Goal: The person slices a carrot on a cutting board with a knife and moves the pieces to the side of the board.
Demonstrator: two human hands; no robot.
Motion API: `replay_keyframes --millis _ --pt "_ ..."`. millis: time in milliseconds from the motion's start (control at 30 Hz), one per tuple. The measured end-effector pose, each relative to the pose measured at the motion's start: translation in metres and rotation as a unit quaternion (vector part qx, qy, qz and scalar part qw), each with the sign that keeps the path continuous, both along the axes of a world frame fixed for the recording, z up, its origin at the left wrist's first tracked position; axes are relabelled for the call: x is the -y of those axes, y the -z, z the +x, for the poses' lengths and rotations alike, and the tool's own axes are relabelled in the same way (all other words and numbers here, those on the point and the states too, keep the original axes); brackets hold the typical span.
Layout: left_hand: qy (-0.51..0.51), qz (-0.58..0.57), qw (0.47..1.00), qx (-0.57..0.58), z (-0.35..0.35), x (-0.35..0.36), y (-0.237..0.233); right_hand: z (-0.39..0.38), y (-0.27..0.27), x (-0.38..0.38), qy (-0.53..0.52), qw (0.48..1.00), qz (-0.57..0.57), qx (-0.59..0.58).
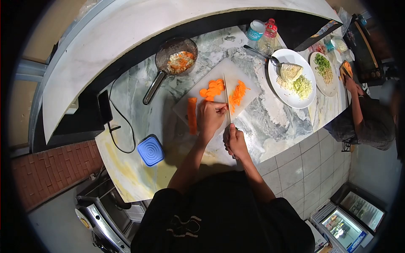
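— Left hand (pixel 211 118), right hand (pixel 235 142): joined?
— Apart, near. Clamped in right hand: knife (pixel 226 90). Curled beside knife: left hand, contents indiscernible.
— On board (pixel 217 71)?
— Near left corner: carrot (pixel 192 116). Left of knife: slices (pixel 211 89). Toward right corner: shreds (pixel 238 95).

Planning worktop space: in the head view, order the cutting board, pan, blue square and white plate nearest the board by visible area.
1. Cutting board
2. White plate
3. Pan
4. Blue square

You've got no clearly readable text: lettering on the teal label (pixel 255 34) and blue sticker (pixel 357 241) (too small, blurry).
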State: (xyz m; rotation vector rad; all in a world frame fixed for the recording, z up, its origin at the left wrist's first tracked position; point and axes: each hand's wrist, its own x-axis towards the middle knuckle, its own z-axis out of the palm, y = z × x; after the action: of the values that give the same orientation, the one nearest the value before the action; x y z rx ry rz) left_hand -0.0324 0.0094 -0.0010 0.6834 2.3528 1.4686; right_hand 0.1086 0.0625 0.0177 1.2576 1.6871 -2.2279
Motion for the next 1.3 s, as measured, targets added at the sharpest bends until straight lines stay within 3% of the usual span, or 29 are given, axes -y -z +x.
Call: replay_keyframes --millis 367,567,1000,1100,1300 --pt "0.023 -0.051 0.998 0.026 0.0 0.001 -0.011 0.0 0.007 0.0 -0.05 0.992 0.115 -0.014" --pt "0.004 -0.026 1.0 0.003 -0.002 -0.001 -0.003 -0.007 0.0 0.0 -0.038 0.995 0.087 0.034" --pt "0.014 -0.048 0.998 -0.036 0.001 -0.001 -0.01 -0.001 0.001 0.006 -0.026 0.999 0.043 -0.006" --pt "0.013 -0.04 0.998 -0.037 0.0 -0.001 -0.007 0.002 0.004 0.008 -0.025 0.997 0.064 -0.037" --pt "0.028 -0.05 0.998 0.003 -0.003 0.001 -0.013 0.005 0.001 0.01 -0.024 0.999 0.043 0.011"
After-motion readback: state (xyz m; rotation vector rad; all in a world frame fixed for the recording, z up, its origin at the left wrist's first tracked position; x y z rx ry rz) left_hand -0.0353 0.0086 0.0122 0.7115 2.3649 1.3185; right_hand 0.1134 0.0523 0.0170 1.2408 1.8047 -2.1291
